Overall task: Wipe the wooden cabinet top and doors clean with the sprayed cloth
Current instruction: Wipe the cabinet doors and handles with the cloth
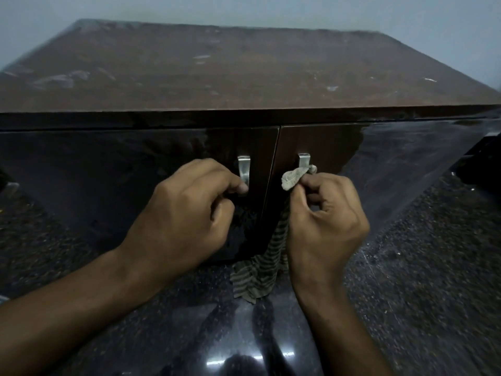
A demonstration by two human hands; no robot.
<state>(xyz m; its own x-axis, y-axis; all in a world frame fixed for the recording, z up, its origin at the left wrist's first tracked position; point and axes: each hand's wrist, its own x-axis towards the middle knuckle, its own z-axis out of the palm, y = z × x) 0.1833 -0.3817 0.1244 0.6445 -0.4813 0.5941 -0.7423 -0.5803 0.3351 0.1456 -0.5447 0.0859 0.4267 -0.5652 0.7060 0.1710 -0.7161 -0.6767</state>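
I see the striped grey-brown cloth (260,270) bunched against the right door's silver metal handle (303,160), its tail hanging to the door's bottom edge. Right hand (328,221) grip pinches the cloth; left hand (184,213) grip curls around the left silver handle (244,169). Dark wooden cabinet (244,69) top streaked.

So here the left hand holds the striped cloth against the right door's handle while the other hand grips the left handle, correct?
Not quite: the head view shows the right hand holding the striped cloth against the right door's handle. The left hand is the one gripping the left handle.
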